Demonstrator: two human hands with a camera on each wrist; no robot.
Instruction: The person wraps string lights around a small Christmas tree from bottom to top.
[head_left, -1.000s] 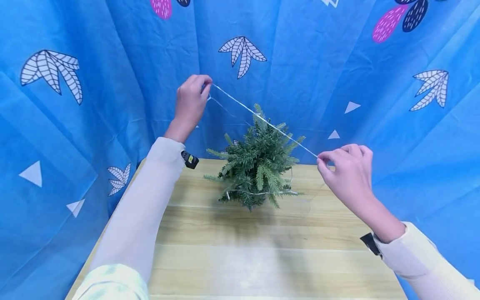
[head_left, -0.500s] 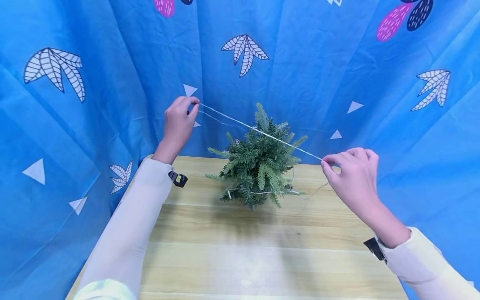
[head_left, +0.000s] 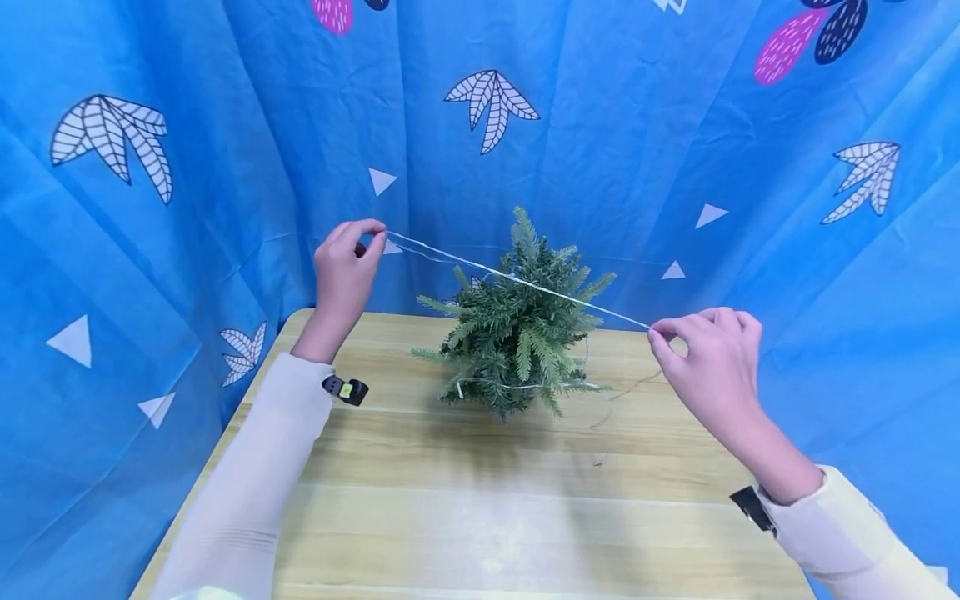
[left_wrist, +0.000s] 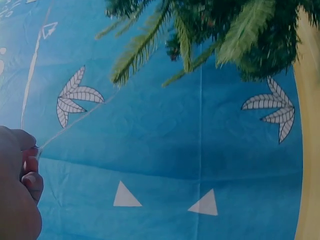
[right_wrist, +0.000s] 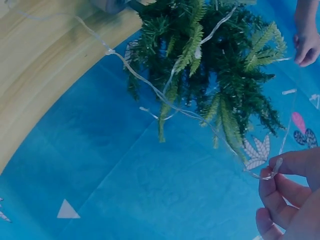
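A small artificial Christmas tree (head_left: pixel 517 329) stands on the wooden table. A clear-wired light string (head_left: pixel 540 288) is stretched taut across its upper front, slanting down to the right. My left hand (head_left: pixel 345 271) pinches the string at the tree's left, between thumb and fingertips. Lower on the right, my right hand (head_left: pixel 716 362) pinches the other end of this span. More of the string wraps the lower branches, and a loose length trails from the right hand towards the table. In the right wrist view, small bulbs show along the twisted wire (right_wrist: pixel 160 95).
The tree stands near the back edge of the wooden table (head_left: pixel 420 533). A blue patterned curtain (head_left: pixel 630 167) hangs behind and on both sides. Part of a grey base (right_wrist: pixel 111 4) shows under the tree in the right wrist view.
My left hand has moved down and to the left, lowering the string across the tree. My right hand has shifted slightly right and down. Both keep their pinch.
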